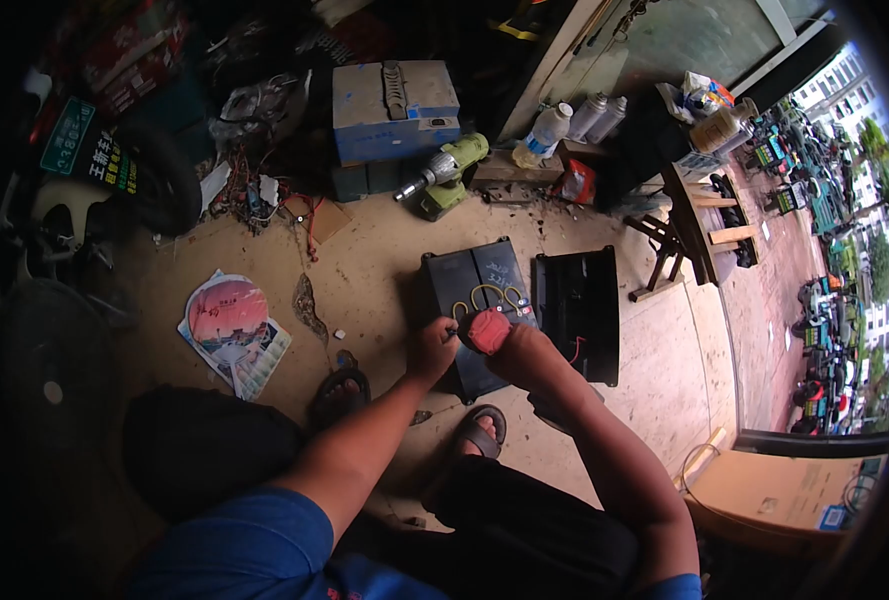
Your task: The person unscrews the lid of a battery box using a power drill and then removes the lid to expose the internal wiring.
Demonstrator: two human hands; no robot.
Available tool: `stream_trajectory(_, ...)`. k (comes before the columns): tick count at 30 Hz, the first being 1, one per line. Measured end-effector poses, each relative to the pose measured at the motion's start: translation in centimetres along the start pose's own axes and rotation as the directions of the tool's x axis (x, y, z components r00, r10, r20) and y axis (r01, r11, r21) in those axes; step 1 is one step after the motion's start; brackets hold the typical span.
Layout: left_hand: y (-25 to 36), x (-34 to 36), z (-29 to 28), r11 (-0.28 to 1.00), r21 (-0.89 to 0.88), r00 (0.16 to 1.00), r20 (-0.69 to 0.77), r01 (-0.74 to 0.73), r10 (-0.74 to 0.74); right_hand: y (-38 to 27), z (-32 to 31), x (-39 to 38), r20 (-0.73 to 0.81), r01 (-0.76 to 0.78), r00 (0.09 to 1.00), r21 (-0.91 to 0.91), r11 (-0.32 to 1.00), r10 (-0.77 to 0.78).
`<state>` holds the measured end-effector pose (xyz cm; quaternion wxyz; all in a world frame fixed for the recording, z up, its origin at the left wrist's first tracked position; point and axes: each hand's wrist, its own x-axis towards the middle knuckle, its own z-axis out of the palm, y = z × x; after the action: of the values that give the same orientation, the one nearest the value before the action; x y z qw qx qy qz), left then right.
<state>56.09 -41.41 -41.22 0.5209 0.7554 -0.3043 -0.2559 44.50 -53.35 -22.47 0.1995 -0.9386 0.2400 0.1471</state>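
Observation:
In front of me on the floor stands a black battery case (478,268), with looped yellow wires (488,290) and small terminals on its top. My right hand (520,356) is closed round a flat, red, roundish thing (488,329) with a dark edge, perhaps a roll of tape, held above the case. Close to its left side, my left hand (432,352) is pinched over the near left part of the case; a small dark bit shows at its fingertips, too small to name. To the right lies an open black case half (576,300) with a short red wire in it.
A green cordless drill (449,178) sits beyond the case, near a blue-grey box (394,105). Bottles (544,135) stand at the back. A round pink fan (228,318) lies left, a small wooden stool (709,225) right. My sandalled feet flank the near side.

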Motion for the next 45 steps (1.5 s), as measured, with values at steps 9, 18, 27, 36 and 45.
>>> stream_trajectory(9, -0.3, -0.2, 0.3, 0.998, 0.050, 0.999, -0.007, -0.034, 0.035, 1.7, 1.9, 1.5, -0.017, 0.151, 0.988, -0.129, 0.980, -0.154)
stream_trajectory(18, -0.4, -0.4, 0.9, 0.998, 0.050, 0.997, -0.059, -0.044, 0.047, 1.1, 0.7, 0.7, -0.065, 0.051, 0.997, 0.041, 0.998, -0.049)
stream_trajectory(27, 0.4, -0.4, 1.1, 0.996, 0.082, 0.997, -0.061, -0.030, 0.035, 1.1, 0.3, -0.3, -0.208, 0.083, 0.978, 0.264, 0.961, -0.028)
stream_trajectory(36, -1.7, 0.1, 2.0, 0.989, -0.116, 0.994, -0.079, -0.088, 0.079, 1.1, -5.9, -3.5, 0.265, -0.440, 0.898, 0.507, 0.741, 0.351)
stream_trajectory(45, 0.5, 0.8, 0.7, 0.951, -0.307, 0.999, -0.008, 0.030, -0.034, 5.8, -2.1, -16.1, -0.292, -0.038, 0.783, 0.859, 0.511, 0.549)
